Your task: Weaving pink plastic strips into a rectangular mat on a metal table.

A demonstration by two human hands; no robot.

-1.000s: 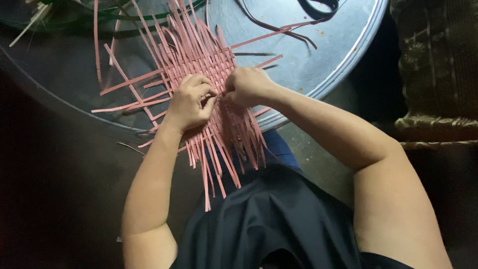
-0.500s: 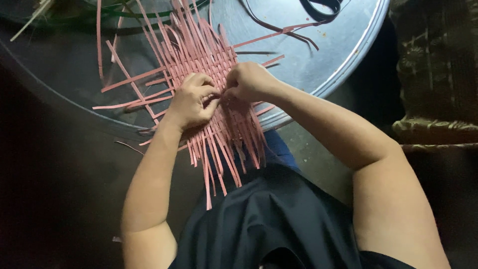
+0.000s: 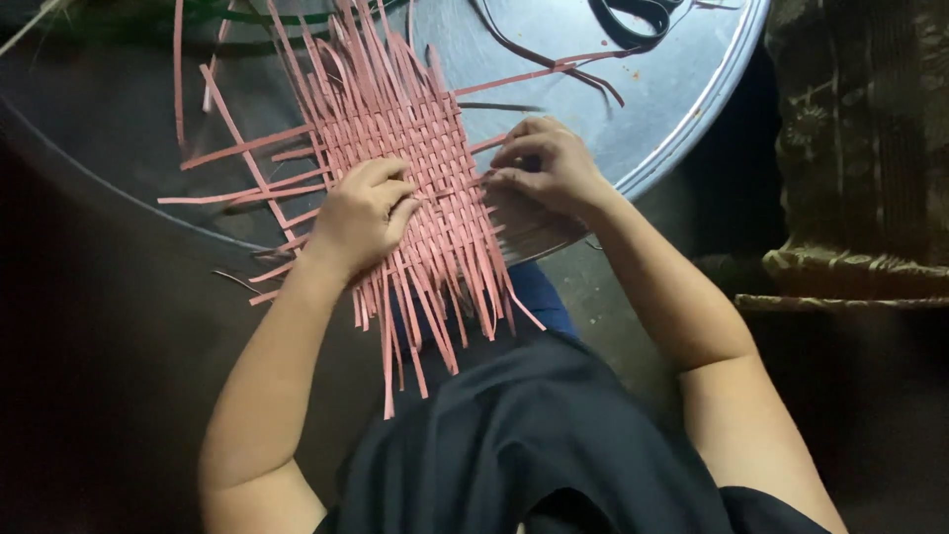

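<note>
Pink strips, flat and narrow, are plaited into a woven mat (image 3: pixel 410 168) that lies on a round grey metal tabletop (image 3: pixel 682 119) in the upper middle of the frame, with its loose ends hanging over the near rim toward the person's dark lap. The left hand (image 3: pixel 361 218) lies on the lower left part of the weave, fingers curled and pressing the strips down – a closed grip holding the mat in place. The right hand (image 3: pixel 544 163) sits at the mat's right edge, fingertips pinched narrow on the end of a crosswise strip (image 3: pixel 473 188) there. Dark strips (image 3: pixel 633 15) lie at the top right of the tabletop, well apart from the work. The likely trouble, as I judge it: the strips are thin and unfastened, so a hard tug from the right could slide a row out or gap the weave if the left hand's pressure eases – and the ends overhanging the rim could drag the mat off the smooth metal.
</note>
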